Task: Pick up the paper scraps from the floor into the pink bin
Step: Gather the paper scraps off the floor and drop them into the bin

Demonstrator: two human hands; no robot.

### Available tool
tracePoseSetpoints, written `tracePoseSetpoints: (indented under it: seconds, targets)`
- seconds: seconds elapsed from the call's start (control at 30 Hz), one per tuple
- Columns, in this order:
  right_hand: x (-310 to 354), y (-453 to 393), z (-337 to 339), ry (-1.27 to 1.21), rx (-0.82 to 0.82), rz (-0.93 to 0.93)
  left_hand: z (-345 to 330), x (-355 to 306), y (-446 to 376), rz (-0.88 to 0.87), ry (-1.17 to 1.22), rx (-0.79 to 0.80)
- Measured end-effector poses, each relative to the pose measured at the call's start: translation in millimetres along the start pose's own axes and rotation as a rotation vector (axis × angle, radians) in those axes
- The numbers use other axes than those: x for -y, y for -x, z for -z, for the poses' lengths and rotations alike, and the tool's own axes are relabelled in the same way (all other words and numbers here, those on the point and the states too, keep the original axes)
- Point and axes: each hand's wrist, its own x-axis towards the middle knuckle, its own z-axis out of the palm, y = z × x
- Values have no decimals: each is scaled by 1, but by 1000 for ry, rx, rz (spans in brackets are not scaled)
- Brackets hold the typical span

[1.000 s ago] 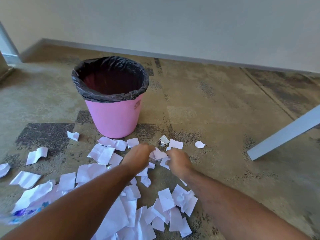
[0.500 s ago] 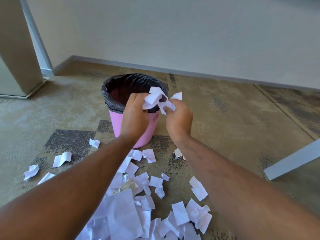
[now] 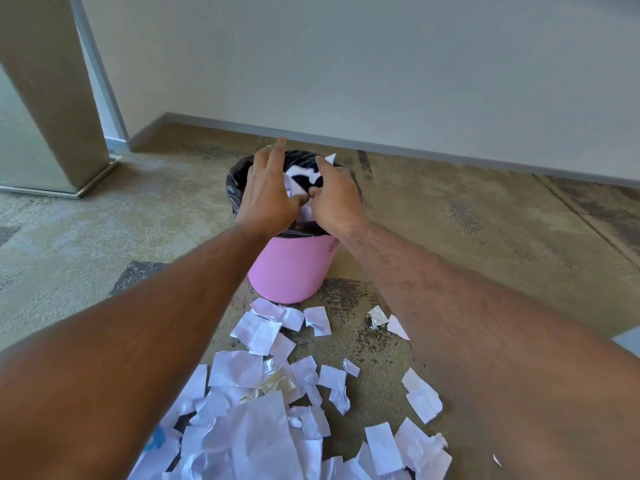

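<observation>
My hands, left hand [image 3: 268, 199] and right hand [image 3: 334, 199], spread over the pink bin [image 3: 287, 268], releasing scraps [image 3: 301, 173]. Next I reach below them for floor scraps [image 3: 256, 375].

Setting: indoor room, office-like or institutional; exact type cannot be told. Evidence: low-pile carpet [image 3: 450, 216] laid in tiles, mottled tan with dark grey patches, seams visible at right. Plain off-white wall [image 3: 346, 64] with a grey skirting [image 3: 415, 147] along its foot. 1 square column [image 3: 52, 91] at left, metal-trimmed at the base, beside a pale frame [image 3: 104, 84]. 1 bin [image 3: 287, 268] with a black liner [image 3: 235, 181], standing on the carpet. Daylight-like lighting.
</observation>
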Motion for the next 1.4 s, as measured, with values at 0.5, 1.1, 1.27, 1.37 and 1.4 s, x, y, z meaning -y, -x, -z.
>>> tracePoseSetpoints:
  seconds: [0.5,1.1,1.27,1.37,1.4]
  targets:
    - [-154,98,30,197,-180,-68,-54,-30,45,-281,-153,-180]
    - [-337,196,25,399,284,-510,-227,1,157,-75,-259,766]
    - [-366,198,23,340,321,-608,-266,-3,167,-160,-372,908]
    - [-376,196,22,330,337,-630,-289,-5,168,-292,-441,923]
    - [-378,193,22,334,341,-633,-295,-5,168,-326,-465,924]
